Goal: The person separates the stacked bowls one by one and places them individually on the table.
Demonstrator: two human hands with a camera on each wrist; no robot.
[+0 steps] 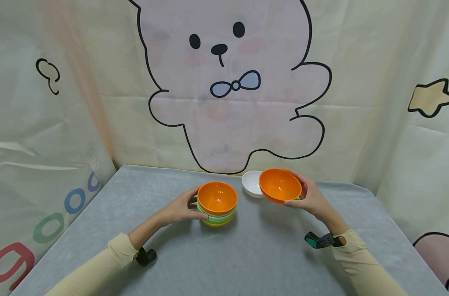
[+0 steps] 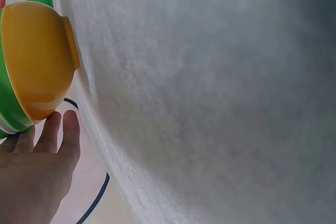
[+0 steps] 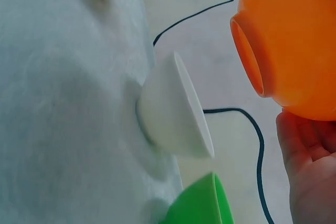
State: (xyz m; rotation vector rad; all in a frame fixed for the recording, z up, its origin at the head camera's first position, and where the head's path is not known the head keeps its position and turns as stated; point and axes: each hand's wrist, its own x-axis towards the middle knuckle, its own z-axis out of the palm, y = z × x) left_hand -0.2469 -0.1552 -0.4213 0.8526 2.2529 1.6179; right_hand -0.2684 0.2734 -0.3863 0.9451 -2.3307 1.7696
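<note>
Two hands are working over one grey table (image 1: 246, 255). The left hand (image 1: 180, 209) is curling thumb and fingers round one stack (image 1: 217, 209), which is standing on the cloth and showing five bands: one orange on top, two green with one white between them, one yellow at the bottom. Over to the right hand (image 1: 313, 199), and it is gripping one orange bowl (image 1: 279, 186) by its side, thumb nearest the viewer, holding it tilted and clear of the table! That makes two orange bowls, counting the stack's top one. One loose white bowl (image 3: 173, 111) is sitting on the table near the lifted one; one loose green bowl (image 3: 197, 203) is resting just beside it. Two sleeves (image 1: 98, 263) are reaching in.
</note>
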